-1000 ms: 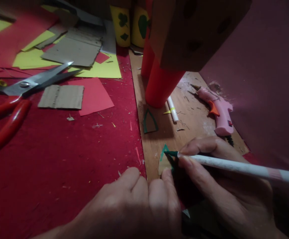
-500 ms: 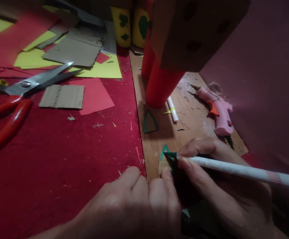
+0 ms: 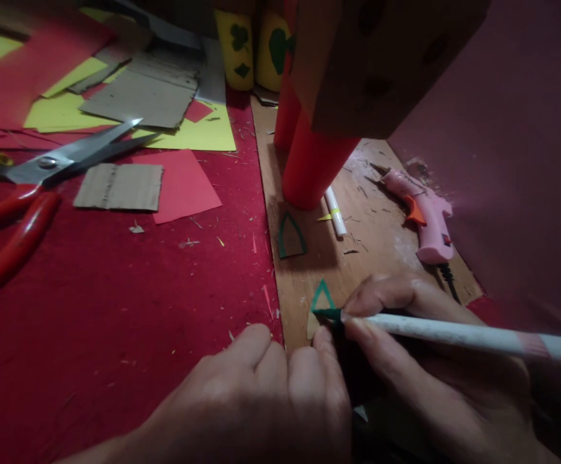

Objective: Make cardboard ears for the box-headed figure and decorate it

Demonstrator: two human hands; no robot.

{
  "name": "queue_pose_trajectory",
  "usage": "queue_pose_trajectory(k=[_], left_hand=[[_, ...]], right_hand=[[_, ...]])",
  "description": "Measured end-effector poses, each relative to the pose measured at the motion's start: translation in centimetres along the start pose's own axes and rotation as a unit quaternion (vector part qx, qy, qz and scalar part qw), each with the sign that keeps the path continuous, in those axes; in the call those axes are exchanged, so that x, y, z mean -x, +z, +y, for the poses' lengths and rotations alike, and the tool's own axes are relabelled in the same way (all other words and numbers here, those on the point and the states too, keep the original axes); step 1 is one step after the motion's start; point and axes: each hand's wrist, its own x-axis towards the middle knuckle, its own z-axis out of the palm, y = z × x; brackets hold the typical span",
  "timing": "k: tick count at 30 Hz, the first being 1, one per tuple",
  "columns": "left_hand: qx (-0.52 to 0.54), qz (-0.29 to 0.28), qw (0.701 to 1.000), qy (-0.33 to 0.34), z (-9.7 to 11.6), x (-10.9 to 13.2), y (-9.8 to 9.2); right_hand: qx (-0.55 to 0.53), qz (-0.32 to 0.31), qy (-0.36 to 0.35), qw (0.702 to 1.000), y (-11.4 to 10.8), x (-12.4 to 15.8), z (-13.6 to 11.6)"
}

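My right hand [image 3: 420, 361] pinches a white paintbrush [image 3: 454, 332] whose green tip touches a small arch-shaped cardboard piece [image 3: 319, 308] on the wooden board [image 3: 309, 270]. The piece's pointed top is outlined in green. My left hand [image 3: 261, 393] lies curled at the bottom centre, its fingertips pressing the lower edge of that piece. A second cardboard arch [image 3: 290, 236] with a green outline lies farther up the board.
Red-handled scissors [image 3: 33, 187] lie at the left on red felt [image 3: 116, 290]. Cardboard scraps [image 3: 118, 187], red and yellow paper lie behind. Red tubes [image 3: 309, 161] carry a cardboard block [image 3: 381, 58]. A pink glue gun [image 3: 422, 212] and a white stick [image 3: 334, 211] rest on the board.
The brush tip has slid down from near the arch's peak to its lower part, leaving more of the green outline showing. My left hand has stayed put.
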Motion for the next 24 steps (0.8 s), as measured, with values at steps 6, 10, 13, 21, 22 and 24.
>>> queue_pose_trajectory(k=[6, 10, 13, 21, 22, 24], left_hand=[[-0.003, -0.029, 1.000, -0.008, -0.01, 0.00, -0.17], [-0.010, 0.005, 1.000, -0.004, -0.03, 0.01, 0.04], [-0.007, 0.003, 1.000, 0.004, -0.02, -0.01, 0.24], [-0.003, 0.004, 1.000, -0.001, -0.10, 0.17, 0.20], [-0.007, 0.004, 1.000, -0.001, -0.08, 0.19, 0.20], [-0.011, 0.005, 1.000, -0.003, -0.06, 0.20, 0.20]], right_hand=[[-0.017, 0.026, -0.038, 0.999, 0.22, 0.00, 0.56], [0.008, 0.027, -0.041, 0.999, 0.18, 0.16, 0.50], [0.020, 0.018, -0.012, 1.000, 0.09, 0.24, 0.18], [-0.024, 0.032, 0.006, 0.999, 0.32, 0.59, -0.12], [-0.045, 0.038, 0.010, 0.998, 0.34, 0.62, -0.05], [-0.076, 0.047, 0.007, 0.996, 0.32, 0.66, 0.14]])
